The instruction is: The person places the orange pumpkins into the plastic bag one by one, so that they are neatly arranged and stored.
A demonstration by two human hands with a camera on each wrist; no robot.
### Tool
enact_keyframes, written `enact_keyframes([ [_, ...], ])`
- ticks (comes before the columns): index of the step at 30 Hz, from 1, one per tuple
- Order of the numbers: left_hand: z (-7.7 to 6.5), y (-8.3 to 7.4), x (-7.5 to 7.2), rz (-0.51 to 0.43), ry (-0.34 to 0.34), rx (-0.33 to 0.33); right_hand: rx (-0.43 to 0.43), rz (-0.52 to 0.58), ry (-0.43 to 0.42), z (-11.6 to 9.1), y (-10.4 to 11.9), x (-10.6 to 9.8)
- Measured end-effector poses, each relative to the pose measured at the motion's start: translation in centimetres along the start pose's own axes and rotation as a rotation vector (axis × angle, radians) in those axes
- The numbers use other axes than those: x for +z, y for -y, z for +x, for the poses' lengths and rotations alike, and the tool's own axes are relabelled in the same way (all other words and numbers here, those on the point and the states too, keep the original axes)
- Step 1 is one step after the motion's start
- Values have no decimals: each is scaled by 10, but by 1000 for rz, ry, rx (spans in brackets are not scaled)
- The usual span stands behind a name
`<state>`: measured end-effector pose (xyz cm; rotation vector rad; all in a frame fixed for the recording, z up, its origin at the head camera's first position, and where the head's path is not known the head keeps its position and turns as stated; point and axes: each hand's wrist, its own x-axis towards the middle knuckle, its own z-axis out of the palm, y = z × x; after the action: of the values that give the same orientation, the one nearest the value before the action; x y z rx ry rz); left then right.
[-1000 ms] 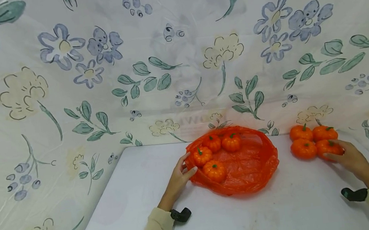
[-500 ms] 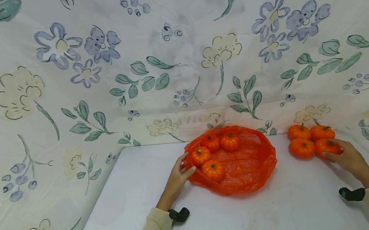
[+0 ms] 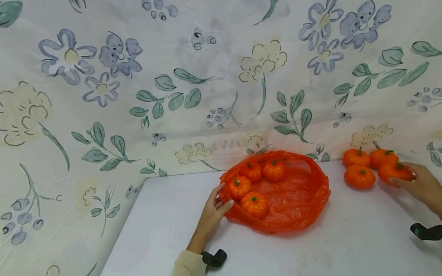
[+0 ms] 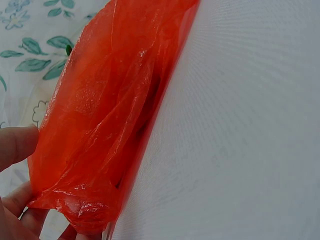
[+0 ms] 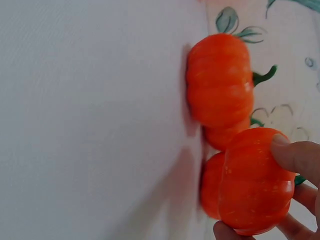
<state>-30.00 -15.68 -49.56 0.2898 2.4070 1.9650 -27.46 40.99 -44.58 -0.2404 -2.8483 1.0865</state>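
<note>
An orange-red plastic bag (image 3: 293, 220) lies spread wide on the table with several small orange pumpkins (image 3: 255, 204) along its left side. My left hand (image 3: 213, 206) grips the bag's left edge; in the left wrist view its thumb (image 4: 17, 145) sits at the rim and the fingers pass under the film. Over at the right, my right hand (image 3: 421, 183) holds a small pumpkin (image 5: 256, 182) between thumb and fingers. That pumpkin is raised a little, overlapping others behind it in the right wrist view. Three more pumpkins (image 3: 359, 177) stand close by on its left and behind.
The white table (image 3: 134, 235) ends at the back against a hanging flower-printed sheet (image 3: 222, 66). Black wrist devices (image 3: 215, 258) are worn on both forearms. The bag lies between the two hands, its crumpled rim standing up around the pumpkins inside.
My right hand has lifted the front-right pumpkin slightly and drawn it a little away from its neighbours. My left hand stays at the bag's edge. The head view has shifted slightly.
</note>
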Motion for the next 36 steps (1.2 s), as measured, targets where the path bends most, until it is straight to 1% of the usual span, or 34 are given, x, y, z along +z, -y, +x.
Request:
enact_keyframes([
  [3, 0, 0, 0, -7, 0, 4, -4, 1, -14, -2, 9, -1],
  [5, 0, 0, 0, -6, -1, 1, -24, 3, -23, -3, 17, 0],
  [8, -1, 0, 0, 0, 0, 0, -76, 3, -42, -6, 30, 2],
  [11, -2, -1, 0, 5, 0, -7, -149, 17, -64, -8, 46, 6],
  [14, -3, -1, 0, 3, 3, -13, -204, 25, -69, -10, 63, 11],
  [18, -3, -1, 0, 0, 2, -16, -242, 47, -31, -11, 87, 17],
  [25, -1, -1, 0, -2, -1, -2, -303, 35, 21, -13, 122, 28],
  [31, 0, -2, 1, -1, 1, 3, -323, 18, 44, -13, 145, 38],
  [36, 0, -2, 0, 4, -4, 5, -364, 41, 83, -11, 158, 50],
])
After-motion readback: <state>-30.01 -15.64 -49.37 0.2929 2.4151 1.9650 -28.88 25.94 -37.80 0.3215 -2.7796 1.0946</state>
